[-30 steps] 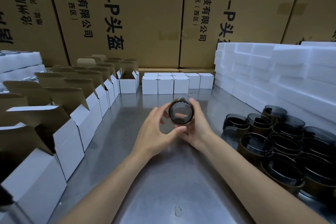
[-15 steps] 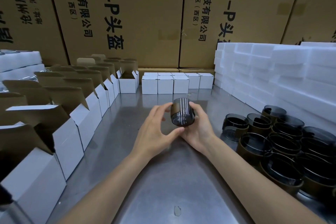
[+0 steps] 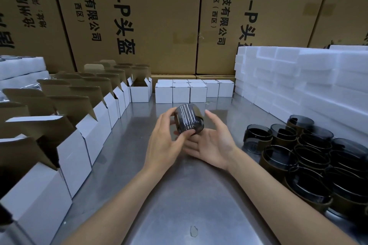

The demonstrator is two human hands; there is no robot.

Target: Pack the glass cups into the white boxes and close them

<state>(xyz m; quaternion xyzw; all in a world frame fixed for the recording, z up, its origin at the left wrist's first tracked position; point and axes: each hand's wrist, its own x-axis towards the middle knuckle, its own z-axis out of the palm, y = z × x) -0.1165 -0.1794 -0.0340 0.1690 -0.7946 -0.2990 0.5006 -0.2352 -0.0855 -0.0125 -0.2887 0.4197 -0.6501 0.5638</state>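
Dim, even overhead light. The steel counter (image 3: 179,205) carries a soft pale sheen toward 6 o'clock, with faint shadows under the forearms. Thin white glare streaks line the glass cup (image 3: 188,119). Wide-angle distortion bows the cartons (image 3: 159,16) at the edges; corners look soft.

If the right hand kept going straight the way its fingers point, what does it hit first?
The right hand lies open, palm up, with its fingers pointing left and a little forward, under the dark glass cup that the left hand grips. Going straight on, it would probably meet the left hand first; depth is unclear.
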